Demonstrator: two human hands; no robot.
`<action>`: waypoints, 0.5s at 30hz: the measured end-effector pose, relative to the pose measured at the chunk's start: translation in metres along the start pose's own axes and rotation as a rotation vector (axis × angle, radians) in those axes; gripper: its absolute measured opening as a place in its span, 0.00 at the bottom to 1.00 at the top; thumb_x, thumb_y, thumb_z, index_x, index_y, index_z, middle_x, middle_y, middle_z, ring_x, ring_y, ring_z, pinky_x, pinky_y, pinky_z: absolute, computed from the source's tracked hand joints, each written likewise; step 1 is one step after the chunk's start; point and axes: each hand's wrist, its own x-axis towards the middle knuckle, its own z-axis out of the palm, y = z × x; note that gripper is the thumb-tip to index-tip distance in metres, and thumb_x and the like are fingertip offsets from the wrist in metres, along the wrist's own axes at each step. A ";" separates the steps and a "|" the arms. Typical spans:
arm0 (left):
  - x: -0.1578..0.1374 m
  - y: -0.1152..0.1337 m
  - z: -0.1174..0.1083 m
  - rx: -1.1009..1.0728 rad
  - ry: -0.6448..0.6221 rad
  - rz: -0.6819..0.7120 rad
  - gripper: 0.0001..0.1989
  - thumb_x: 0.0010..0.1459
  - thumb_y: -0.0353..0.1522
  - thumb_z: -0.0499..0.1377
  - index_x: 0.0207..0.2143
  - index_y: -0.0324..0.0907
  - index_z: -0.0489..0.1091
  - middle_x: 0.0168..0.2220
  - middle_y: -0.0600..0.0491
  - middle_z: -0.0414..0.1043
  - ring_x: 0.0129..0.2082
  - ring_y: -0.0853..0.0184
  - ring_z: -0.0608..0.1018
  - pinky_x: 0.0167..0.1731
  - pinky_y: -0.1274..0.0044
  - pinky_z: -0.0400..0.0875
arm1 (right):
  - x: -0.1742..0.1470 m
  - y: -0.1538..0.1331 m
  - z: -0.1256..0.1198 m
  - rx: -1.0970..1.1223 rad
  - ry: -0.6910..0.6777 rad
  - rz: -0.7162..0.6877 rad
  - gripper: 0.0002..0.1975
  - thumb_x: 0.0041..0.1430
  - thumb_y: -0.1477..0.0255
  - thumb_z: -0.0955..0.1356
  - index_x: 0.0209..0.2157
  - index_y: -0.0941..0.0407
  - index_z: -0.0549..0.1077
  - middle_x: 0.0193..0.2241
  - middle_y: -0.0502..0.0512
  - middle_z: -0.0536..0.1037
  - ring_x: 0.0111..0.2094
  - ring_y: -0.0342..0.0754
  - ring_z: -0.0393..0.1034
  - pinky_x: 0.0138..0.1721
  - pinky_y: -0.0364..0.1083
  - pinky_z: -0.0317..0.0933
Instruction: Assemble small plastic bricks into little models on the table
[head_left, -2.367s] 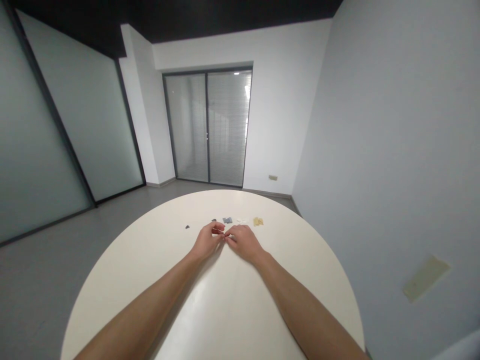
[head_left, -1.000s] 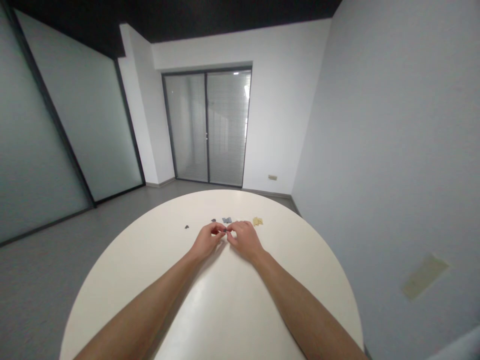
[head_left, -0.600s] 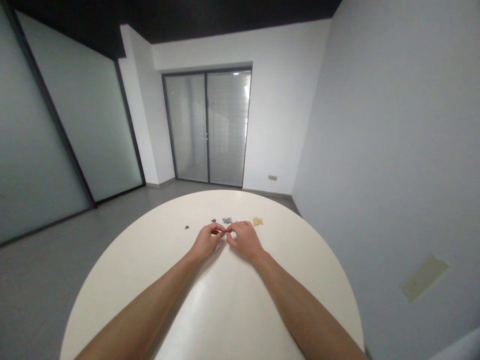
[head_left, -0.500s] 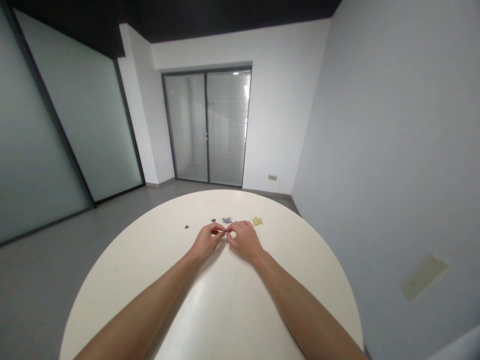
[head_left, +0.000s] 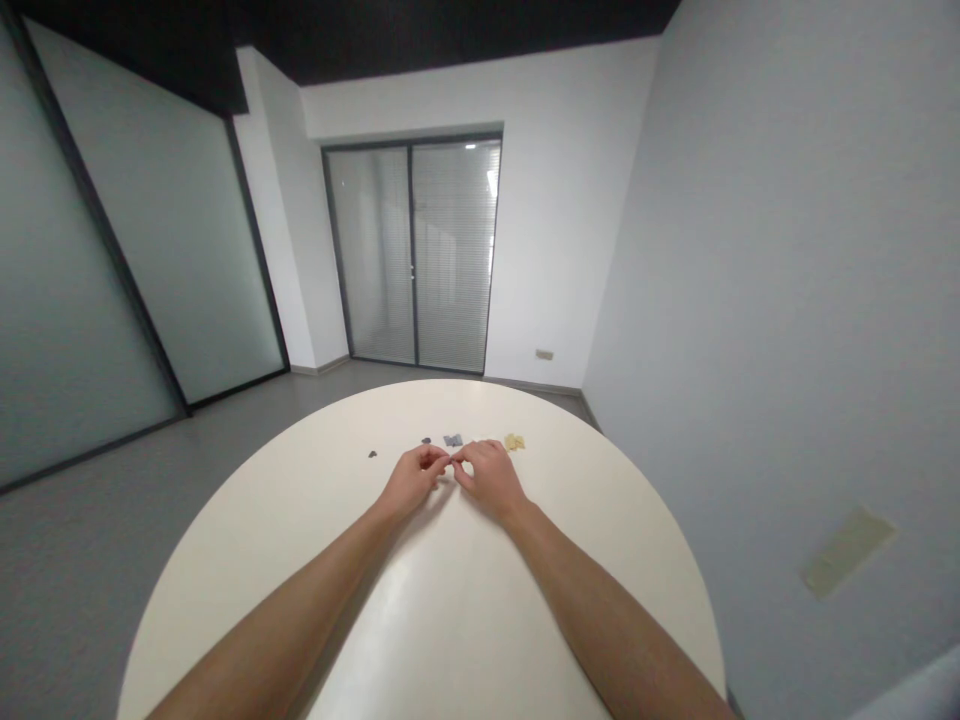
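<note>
My left hand [head_left: 413, 479] and my right hand [head_left: 489, 476] meet fingertip to fingertip over the far half of a round white table [head_left: 450, 620]. Both are closed in a pinch; whatever lies between the fingertips is too small to name. Just beyond them rests a small grey-blue piece or pile [head_left: 453, 440]. A small dark bit [head_left: 426, 440] lies behind my left hand, and another dark bit [head_left: 373, 454] sits farther left. Pale yellow pieces [head_left: 514, 442] lie beyond my right hand, to its right.
The table's rounded edge curves away on all sides. A grey-framed glass door [head_left: 412, 260] with blinds stands in the far wall, and frosted glass panels [head_left: 150, 220] line the left. A plain wall [head_left: 787, 300] rises close on the right.
My hands stay in nearly the same place, with only a slight shift of the fingers at the pinch. The pieces on the table have not visibly moved.
</note>
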 end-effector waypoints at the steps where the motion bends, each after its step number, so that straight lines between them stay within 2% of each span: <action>1: 0.000 0.000 0.000 -0.002 0.000 0.003 0.16 0.52 0.42 0.61 0.33 0.37 0.72 0.33 0.47 0.76 0.32 0.65 0.76 0.25 0.78 0.69 | 0.000 0.001 0.001 -0.002 0.004 0.000 0.02 0.60 0.73 0.67 0.34 0.55 0.73 0.33 0.52 0.79 0.38 0.48 0.71 0.47 0.48 0.53; 15: 0.003 -0.007 -0.002 0.009 0.032 0.053 0.14 0.49 0.38 0.63 0.36 0.38 0.74 0.37 0.46 0.76 0.34 0.64 0.76 0.30 0.75 0.72 | 0.000 -0.002 0.000 -0.006 0.022 0.005 0.02 0.60 0.74 0.67 0.35 0.54 0.72 0.33 0.50 0.79 0.38 0.47 0.72 0.47 0.48 0.53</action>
